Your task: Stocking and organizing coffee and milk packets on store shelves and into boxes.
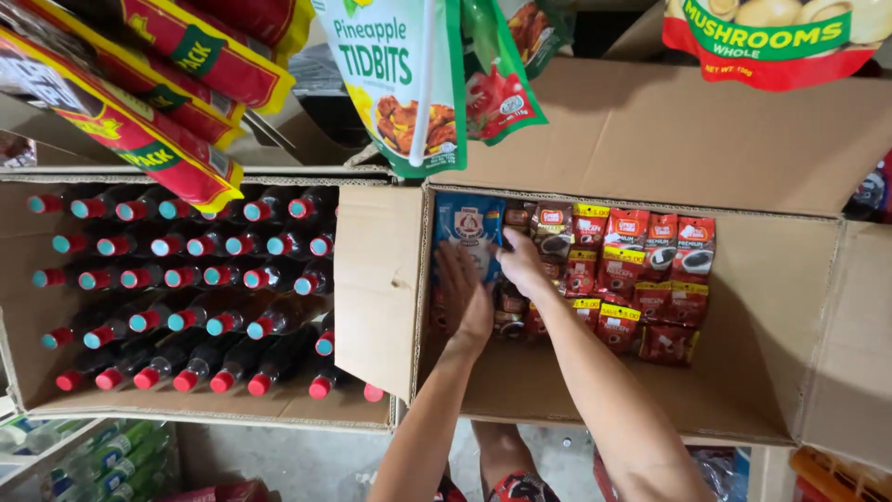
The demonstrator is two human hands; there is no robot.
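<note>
An open cardboard box (771, 316) on the right holds several red sachet packs (641, 270) stacked in rows and one blue pouch (465, 228) at its left end. My left hand (465, 297) rests flat on the packs just under the blue pouch, fingers spread. Beside it, my right hand (522, 262) reaches in and its fingers touch the lower right edge of the blue pouch; whether it grips the pouch is unclear. Both forearms come up from the bottom of the view.
A second cardboard box (19, 279) on the left is filled with dark bottles (186, 307) with red and teal caps. Hanging packs dangle overhead: red-yellow packets (139, 93), a green-white pouch (400, 74), a mushroom pouch (780, 37). Green bottles (102, 455) lie lower left.
</note>
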